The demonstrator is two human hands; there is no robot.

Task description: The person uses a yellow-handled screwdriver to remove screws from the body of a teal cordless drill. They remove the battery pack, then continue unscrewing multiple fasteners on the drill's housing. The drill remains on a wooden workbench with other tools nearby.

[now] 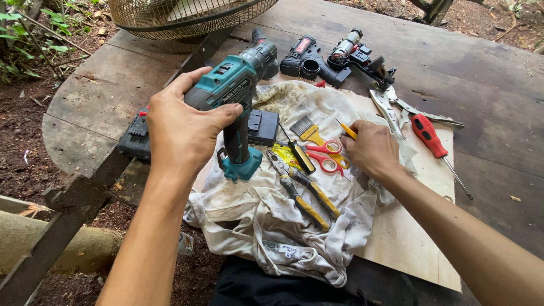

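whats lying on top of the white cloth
On the white cloth lie pliers, red scissors, a paintbrush and a black screwdriver. The right hand covers the scissors' far side.

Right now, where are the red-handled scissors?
In the head view, the red-handled scissors lie on the stained white cloth, between the small paintbrush and the right hand.

On a wooden platform lie one teal cordless drill [235,85], two battery packs [136,139], one pair of red scissors [324,156], one paintbrush [309,131], one pair of yellow-handled pliers [303,190], two screwdrivers [432,139] and one stained white cloth [272,226].
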